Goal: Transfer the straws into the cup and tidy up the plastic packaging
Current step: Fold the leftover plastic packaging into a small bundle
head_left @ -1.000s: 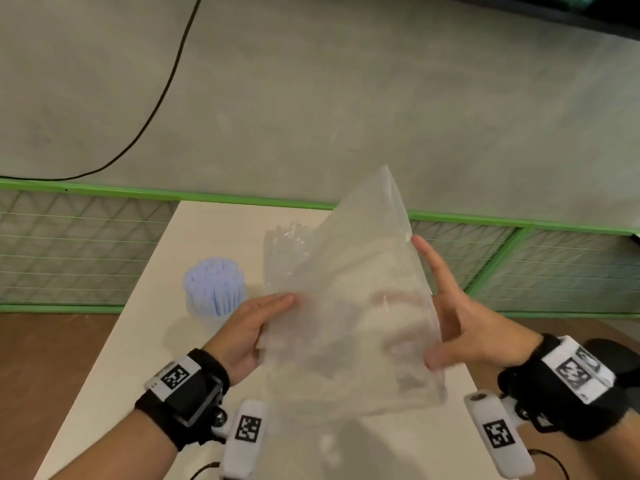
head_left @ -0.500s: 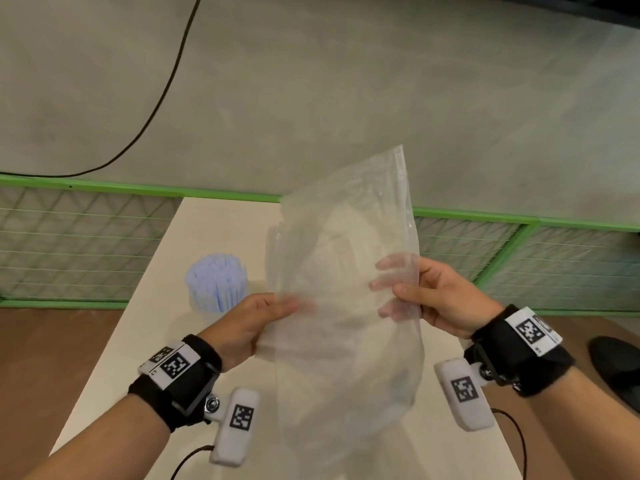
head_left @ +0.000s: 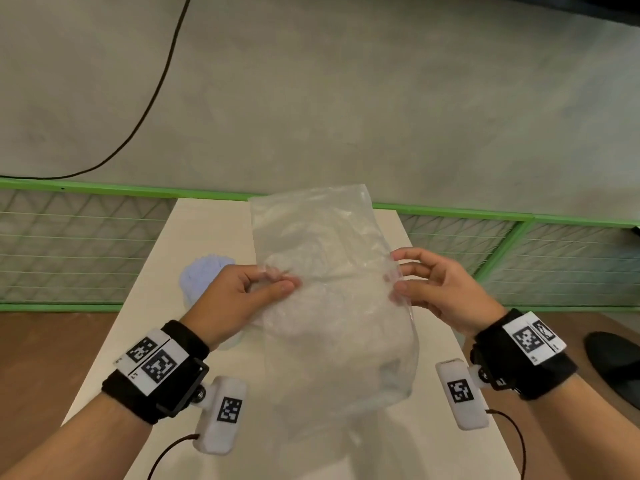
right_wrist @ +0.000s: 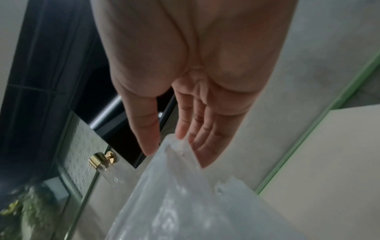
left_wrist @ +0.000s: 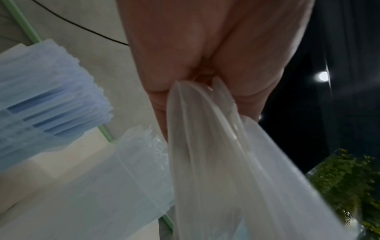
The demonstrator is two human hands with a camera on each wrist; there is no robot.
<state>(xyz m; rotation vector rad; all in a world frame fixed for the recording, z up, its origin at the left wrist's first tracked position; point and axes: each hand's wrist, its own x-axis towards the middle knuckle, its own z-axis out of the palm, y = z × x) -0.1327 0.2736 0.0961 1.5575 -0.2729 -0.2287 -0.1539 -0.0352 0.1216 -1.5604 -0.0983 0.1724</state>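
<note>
Left hand (head_left: 239, 299) and right hand (head_left: 436, 285) pinch opposite bag (head_left: 332, 292) edges, stretching it flat, likely for folding; straws (head_left: 204, 275) already cupped.

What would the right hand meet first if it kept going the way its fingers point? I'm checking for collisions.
The clear plastic bag: the right hand points leftward and already pinches its edge. Beyond it, probably the left hand, though depth is unclear.

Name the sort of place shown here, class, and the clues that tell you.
Probably an indoor test or recording area, not a home: a plain table stands by a green mesh fence, with a bare concrete wall behind and a loose black cable running down it.
</note>
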